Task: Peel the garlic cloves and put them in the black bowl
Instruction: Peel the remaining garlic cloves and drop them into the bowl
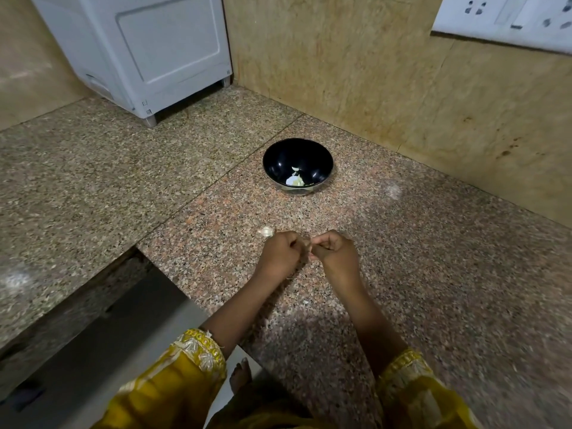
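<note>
Granite tabletop (433, 274), black bowl (278, 159) has pale peeled bits (294, 180); my left grip (281, 253) and right grip (333, 252) curl together, can't tell on what, too blurry.

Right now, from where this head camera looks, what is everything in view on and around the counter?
Counter: one, speckled granite, fills the view.
Black bowl: one, black, on the counter near the wall.
Garlic pieces: a few, pale, inside the bowl.
Garlic clove: one, whitish, beside the left hand's knuckles.
Appliance: one, white, back left.
Socket plate: one, white, wall, top right.
Sleeves: two, yellow, bottom edge.
Left hand, right hand: fingers curled, meeting over something too blurred to name.
</note>
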